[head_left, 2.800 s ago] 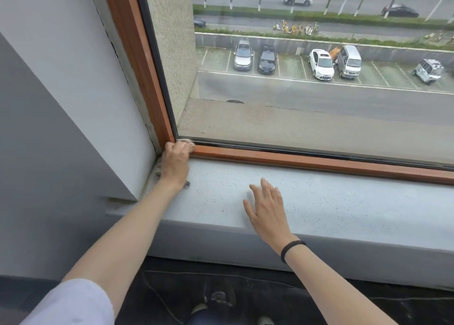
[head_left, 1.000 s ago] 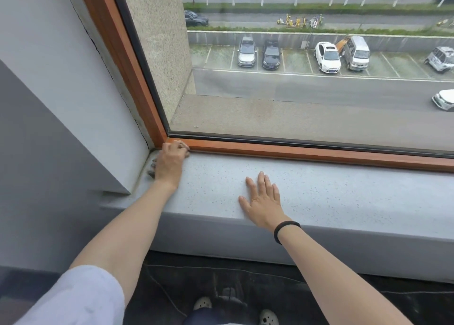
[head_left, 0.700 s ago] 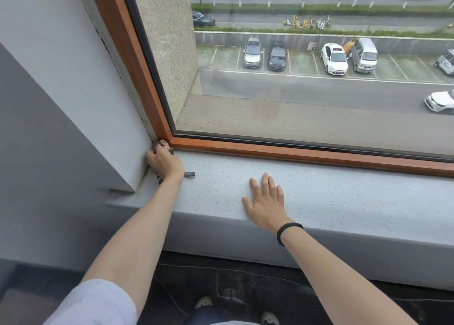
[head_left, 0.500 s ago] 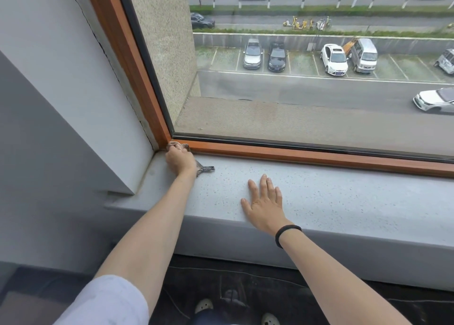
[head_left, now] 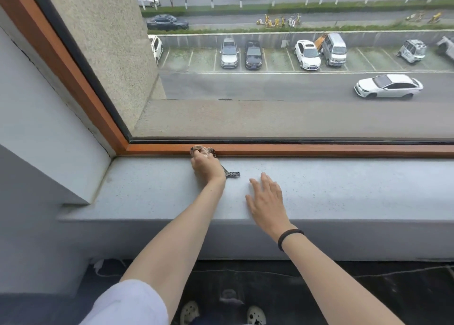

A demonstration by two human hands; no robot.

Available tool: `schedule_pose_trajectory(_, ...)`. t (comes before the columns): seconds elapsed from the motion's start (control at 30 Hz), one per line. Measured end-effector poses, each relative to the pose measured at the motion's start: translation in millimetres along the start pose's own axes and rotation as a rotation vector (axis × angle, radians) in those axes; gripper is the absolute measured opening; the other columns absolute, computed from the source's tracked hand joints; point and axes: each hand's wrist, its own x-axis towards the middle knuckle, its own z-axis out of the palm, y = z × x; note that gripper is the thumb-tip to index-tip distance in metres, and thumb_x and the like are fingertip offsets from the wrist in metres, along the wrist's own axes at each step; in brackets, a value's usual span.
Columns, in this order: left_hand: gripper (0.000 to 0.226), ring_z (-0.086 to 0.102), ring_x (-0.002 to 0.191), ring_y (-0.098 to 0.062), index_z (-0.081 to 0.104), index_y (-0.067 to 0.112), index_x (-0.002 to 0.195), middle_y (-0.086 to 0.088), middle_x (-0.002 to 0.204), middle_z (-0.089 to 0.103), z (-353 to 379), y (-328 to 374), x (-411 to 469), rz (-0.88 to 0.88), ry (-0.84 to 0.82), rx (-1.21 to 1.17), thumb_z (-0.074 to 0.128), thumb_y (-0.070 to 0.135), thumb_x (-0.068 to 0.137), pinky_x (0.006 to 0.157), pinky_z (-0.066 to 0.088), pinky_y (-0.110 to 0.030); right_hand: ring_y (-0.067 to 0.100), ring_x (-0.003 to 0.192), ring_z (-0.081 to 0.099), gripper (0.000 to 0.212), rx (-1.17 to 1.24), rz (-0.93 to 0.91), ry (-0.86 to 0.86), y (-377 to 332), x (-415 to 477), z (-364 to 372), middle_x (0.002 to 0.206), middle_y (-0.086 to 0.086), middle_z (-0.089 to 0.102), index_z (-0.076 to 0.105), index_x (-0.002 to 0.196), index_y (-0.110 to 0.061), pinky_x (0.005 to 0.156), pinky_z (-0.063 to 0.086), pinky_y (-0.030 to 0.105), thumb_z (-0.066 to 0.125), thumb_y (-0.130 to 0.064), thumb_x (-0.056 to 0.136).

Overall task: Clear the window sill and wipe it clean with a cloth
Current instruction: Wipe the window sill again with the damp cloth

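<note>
- Head view, looking down: a person's left hand (head_left: 207, 167) is curled round a dark patterned cloth (head_left: 231, 173), gripping it bunched under the fingers.
- That hand sits at the back of the grey speckled window sill (head_left: 356, 192), with the knuckles and a wad of cloth up against the lower rail of the orange-brown wooden window frame (head_left: 319, 150).
- One loose end of the cloth trails out to the right of the wrist and lies flat on the sill.
- Right hand (head_left: 266, 200) is palm down near the sill's front edge, just right of the left forearm, fingers straight and a little spread, holding nothing; whether it presses the surface or hangs just above it cannot be told.
- A black wristband (head_left: 290, 237) circles the right wrist, and a white sleeve (head_left: 127, 302) covers the left upper arm.
- Left of the sill stands a pale grey wall (head_left: 36, 118), which meets the sill at the corner.
- Below, two light shoes (head_left: 189, 310) show on a dark floor, and a thin white cable (head_left: 105, 267) lies by the wall's foot.
- Beyond the glass, a white car (head_left: 388, 86) is on the road, with parked cars behind it.
</note>
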Motion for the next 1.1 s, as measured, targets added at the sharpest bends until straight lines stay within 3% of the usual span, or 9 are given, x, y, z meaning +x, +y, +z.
schedule_pose_trajectory(0.33,0.033,0.054,0.111,-0.034,0.049,0.001,0.123,-0.018,0.12,0.055,95,44,-101,0.07,-0.099,0.047,0.053,0.009,0.092,0.089,0.039,-0.04,0.031,0.141,0.015,0.044,-0.005,0.151,0.055,115,-24,-34,0.153,0.017,0.017,0.032,0.141,-0.014,0.115,0.009,0.038,0.032,-0.029,0.1)
schedule_pose_trajectory(0.53,0.026,0.056,0.105,-0.033,0.05,0.002,0.117,-0.017,0.115,0.057,148,65,-173,0.261,-0.305,0.117,0.053,0.008,0.092,0.086,0.04,-0.037,0.038,0.13,0.037,0.032,-0.002,0.201,0.142,162,-48,-37,0.141,0.024,0.039,0.048,0.126,-0.009,0.107,0.029,0.046,0.046,-0.021,0.096)
schedule_pose_trajectory(0.6,0.021,0.058,0.101,-0.031,0.055,0.003,0.111,-0.015,0.111,0.06,160,74,-193,0.387,-0.438,0.13,0.053,0.006,0.09,0.083,0.041,-0.032,0.038,0.128,0.039,0.03,-0.008,0.213,0.18,174,-55,-38,0.14,0.023,0.04,0.049,0.124,-0.009,0.106,0.031,0.046,0.048,-0.019,0.095)
schedule_pose_trajectory(0.7,0.019,0.06,0.09,-0.025,0.06,0.011,0.076,-0.011,0.097,0.065,172,94,-213,0.678,-0.801,0.159,0.054,-0.006,0.082,0.077,0.042,-0.019,0.037,0.13,0.034,0.03,-0.01,0.24,0.194,190,-64,-37,0.142,0.023,0.036,0.048,0.126,-0.009,0.109,0.027,0.045,0.043,-0.017,0.097)
schedule_pose_trajectory(0.73,0.018,0.061,0.094,-0.026,0.061,0.008,0.074,-0.014,0.098,0.067,173,99,-215,0.735,-0.914,0.178,0.055,-0.008,0.079,0.081,0.042,-0.022,0.037,0.131,0.033,0.03,-0.005,0.259,0.209,194,-67,-36,0.142,0.024,0.036,0.048,0.126,-0.008,0.109,0.026,0.045,0.043,-0.016,0.097)
schedule_pose_trajectory(0.83,0.031,0.06,0.108,-0.024,0.068,0.002,0.11,-0.014,0.115,0.066,173,101,-209,0.822,-1.057,0.238,0.06,-0.005,0.081,0.093,0.042,-0.027,0.038,0.13,0.035,0.03,0.029,0.308,0.251,200,-74,-30,0.14,0.025,0.038,0.051,0.123,-0.007,0.108,0.028,0.046,0.043,-0.017,0.096)
schedule_pose_trajectory(0.9,0.035,0.06,0.112,-0.021,0.065,0.005,0.118,-0.011,0.119,0.065,160,94,-194,0.876,-1.026,0.204,0.059,-0.003,0.084,0.096,0.043,-0.026,0.038,0.128,0.038,0.024,0.053,0.305,0.282,200,-75,-29,0.138,0.025,0.041,0.054,0.113,-0.006,0.107,0.031,0.046,0.04,-0.017,0.096)
schedule_pose_trajectory(1.03,0.033,0.054,0.101,-0.032,0.067,0.01,0.112,-0.017,0.105,0.06,138,58,-134,1.004,-0.66,0.382,0.05,0.001,0.084,0.083,0.048,-0.04,0.037,0.126,0.042,0.021,0.063,0.271,0.31,194,-67,-34,0.136,0.023,0.045,0.055,0.102,-0.006,0.106,0.035,0.046,0.038,-0.019,0.095)
schedule_pose_trajectory(1.1,0.025,0.052,0.098,-0.032,0.069,0.01,0.102,-0.013,0.104,0.058,144,42,-134,1.06,-0.679,0.351,0.049,0.008,0.086,0.085,0.048,-0.042,0.036,0.124,0.044,0.019,0.063,0.278,0.331,193,-64,-33,0.134,0.023,0.047,0.055,0.1,-0.007,0.105,0.037,0.045,0.04,-0.018,0.095)
